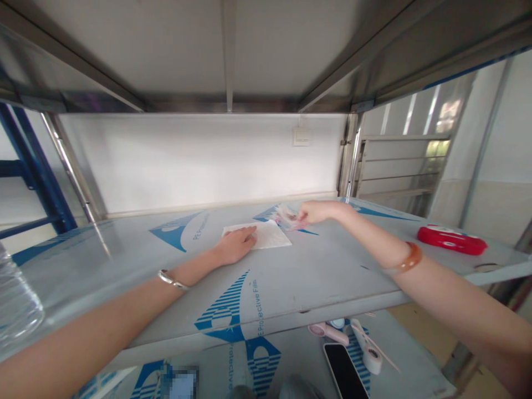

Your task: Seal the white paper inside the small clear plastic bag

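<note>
My left hand point(236, 245) lies palm down with its fingers stretched out on a white sheet point(272, 235), which looks like paper or a tissue. The sheet rests flat on the film-covered bunk board. To its right, my right hand point(316, 213) has its fingers closed on a crumpled clear plastic wrapper point(287, 216) with pinkish marks. Motion smears the wrapper, and what it may contain cannot be made out. It sits just past the sheet's right corner, low over the board.
A red pouch point(452, 240) lies on the board at the right. On the lower surface are a phone point(346, 370), a white tape roll point(372, 359) and a pink item point(328, 333). A clear plastic container point(19, 299) stands at far left. The upper bunk point(187, 55) hangs overhead.
</note>
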The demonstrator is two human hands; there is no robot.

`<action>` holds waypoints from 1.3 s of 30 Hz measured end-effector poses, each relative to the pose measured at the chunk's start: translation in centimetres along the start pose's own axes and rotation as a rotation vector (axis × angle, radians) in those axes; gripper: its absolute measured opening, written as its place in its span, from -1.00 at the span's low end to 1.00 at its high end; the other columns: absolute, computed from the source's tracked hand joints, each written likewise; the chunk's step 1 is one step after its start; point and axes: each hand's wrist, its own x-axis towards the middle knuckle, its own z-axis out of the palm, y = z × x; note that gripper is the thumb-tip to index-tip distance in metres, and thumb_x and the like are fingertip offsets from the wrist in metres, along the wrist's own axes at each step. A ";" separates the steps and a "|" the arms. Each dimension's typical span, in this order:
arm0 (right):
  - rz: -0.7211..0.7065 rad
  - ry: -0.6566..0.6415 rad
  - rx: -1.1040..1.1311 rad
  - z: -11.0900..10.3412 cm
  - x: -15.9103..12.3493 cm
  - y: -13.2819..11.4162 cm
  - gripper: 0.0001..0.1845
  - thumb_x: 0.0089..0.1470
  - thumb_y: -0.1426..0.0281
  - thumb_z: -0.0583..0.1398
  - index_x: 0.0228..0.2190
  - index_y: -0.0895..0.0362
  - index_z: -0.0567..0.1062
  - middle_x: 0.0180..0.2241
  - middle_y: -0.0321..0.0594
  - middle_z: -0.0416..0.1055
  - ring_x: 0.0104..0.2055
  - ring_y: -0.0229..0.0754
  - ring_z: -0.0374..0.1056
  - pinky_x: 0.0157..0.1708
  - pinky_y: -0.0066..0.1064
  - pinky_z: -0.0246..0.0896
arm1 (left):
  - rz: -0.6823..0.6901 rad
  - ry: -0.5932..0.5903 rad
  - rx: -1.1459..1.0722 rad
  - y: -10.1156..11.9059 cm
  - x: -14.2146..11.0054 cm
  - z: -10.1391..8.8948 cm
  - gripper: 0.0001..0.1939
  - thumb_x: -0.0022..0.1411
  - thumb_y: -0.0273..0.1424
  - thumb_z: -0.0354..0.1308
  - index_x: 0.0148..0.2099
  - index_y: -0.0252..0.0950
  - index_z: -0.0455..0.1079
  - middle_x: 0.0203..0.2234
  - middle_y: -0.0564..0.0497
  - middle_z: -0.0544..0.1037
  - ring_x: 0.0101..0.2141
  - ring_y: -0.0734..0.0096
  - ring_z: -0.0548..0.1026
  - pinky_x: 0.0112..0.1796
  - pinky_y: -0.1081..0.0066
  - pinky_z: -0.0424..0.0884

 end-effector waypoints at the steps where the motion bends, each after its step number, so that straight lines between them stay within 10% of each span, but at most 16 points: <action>1: 0.026 -0.034 -0.007 -0.1 -0.2 -0.1 -0.71 -0.09 0.26 0.24 -0.38 0.22 0.60 -0.55 -0.30 0.40 -0.44 -0.22 0.32 -0.43 -0.48 0.15 | -0.004 0.001 0.004 0.1 0.0 -0.1 -0.46 0.31 -0.23 -0.25 0.26 -0.27 0.16 0.21 0.00 0.21 0.20 0.32 0.17 0.18 0.32 0.03; 11: 0.313 0.375 0.020 -3.5 -0.6 -1.1 -0.85 -0.02 0.48 0.17 -0.42 0.32 0.52 -0.53 -0.05 0.43 -0.51 -0.19 0.37 -0.41 -0.42 0.18 | -0.063 0.050 0.018 0.7 -0.3 -0.6 -0.47 0.31 -0.26 -0.23 0.28 -0.24 0.06 0.14 -0.07 0.32 0.12 0.21 0.29 0.10 0.20 0.14; 16: 0.131 0.734 0.562 -1.8 0.1 -6.1 -0.69 0.21 0.30 0.00 -0.30 0.26 0.42 -0.53 -0.17 0.38 -0.60 -0.31 0.29 -0.56 -0.49 0.17 | -0.058 0.333 -0.077 1.5 -0.5 -0.8 -0.51 0.32 -0.26 -0.17 0.26 -0.26 0.04 0.13 -0.13 0.32 0.10 0.22 0.30 0.07 0.19 0.19; 24: -0.355 0.408 1.150 5.3 1.3 -11.0 -0.72 0.09 0.22 0.11 -0.45 0.19 0.42 -0.53 -0.28 0.32 -0.53 -0.35 0.25 -0.68 -0.59 0.15 | 0.232 0.562 -0.152 1.7 -0.8 -0.8 -0.64 0.25 -0.46 -0.05 0.10 -0.30 0.23 -0.14 -0.09 0.52 -0.11 0.31 0.46 -0.05 0.22 0.30; 39: -0.048 0.171 1.471 6.1 1.7 -9.5 -0.91 -0.03 0.54 0.13 -0.46 0.19 0.44 -0.50 -0.30 0.35 -0.49 -0.37 0.27 -0.58 -0.58 0.12 | 0.040 0.265 -0.840 0.2 0.4 0.0 -0.65 0.21 -0.23 0.04 -0.10 -0.35 0.44 -0.34 -0.03 0.58 -0.37 0.42 0.50 -0.29 0.43 0.40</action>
